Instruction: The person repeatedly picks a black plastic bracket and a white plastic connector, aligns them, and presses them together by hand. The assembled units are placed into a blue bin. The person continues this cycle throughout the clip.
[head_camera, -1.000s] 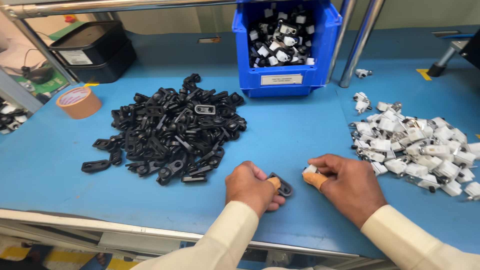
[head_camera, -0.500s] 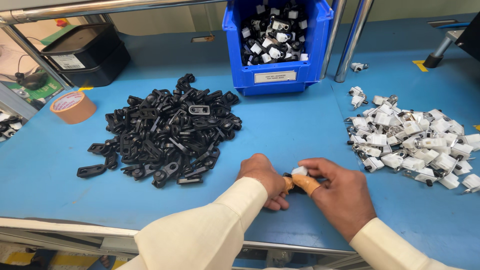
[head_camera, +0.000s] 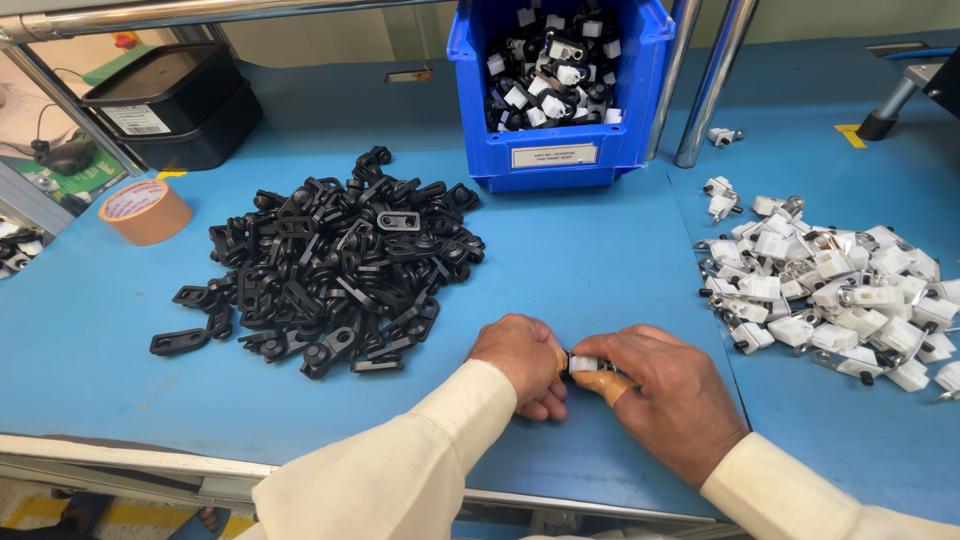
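Both hands, left (head_camera: 520, 358) and right (head_camera: 672, 398), pinch one small white-and-black part (head_camera: 583, 365) together; large unassembled piles (head_camera: 330, 265) flank them, blue bin (head_camera: 560, 155) ahead part-filled.

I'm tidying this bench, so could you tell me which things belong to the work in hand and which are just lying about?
In use: left hand, right hand, small white part, black parts pile, white parts pile, blue bin.
Lying about: tape roll, black trays.
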